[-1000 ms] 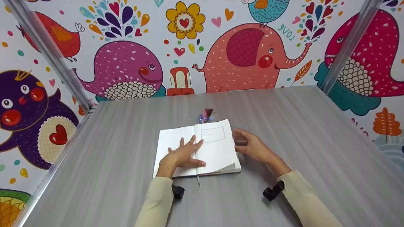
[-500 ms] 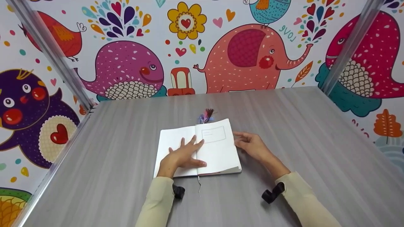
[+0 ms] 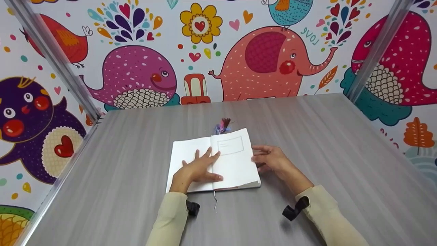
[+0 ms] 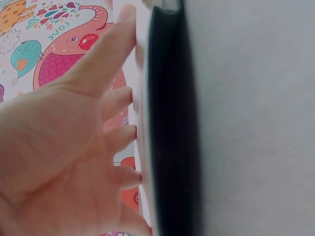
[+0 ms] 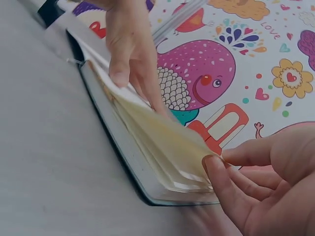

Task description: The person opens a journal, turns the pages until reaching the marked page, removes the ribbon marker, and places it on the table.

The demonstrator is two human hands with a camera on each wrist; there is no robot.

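An open notebook (image 3: pixel 235 169) with white pages lies on the table, a printed box on its right page. My left hand (image 3: pixel 196 169) rests on it across the centre fold, fingers spread; in the left wrist view, the left hand (image 4: pixel 64 142) touches the page beside the dark cover edge (image 4: pixel 172 128). At the notebook's right edge is my right hand (image 3: pixel 277 161). The right wrist view has the right hand (image 5: pixel 266 182) pinching the edge of a lifted page (image 5: pixel 162 130) between thumb and finger. Several leaves fan out beneath it.
Behind the notebook, a multicoloured tassel (image 3: pixel 223 125) lies on the grey table (image 3: pixel 136 153). A thin ribbon (image 3: pixel 215 200) hangs from the notebook's near edge. Walls with cartoon animals and metal posts (image 3: pixel 380 54) border the table.
My right hand has shifted slightly nearer to me along the notebook's right edge, and its fingers have closed at the page edge. The left hand stays in place.
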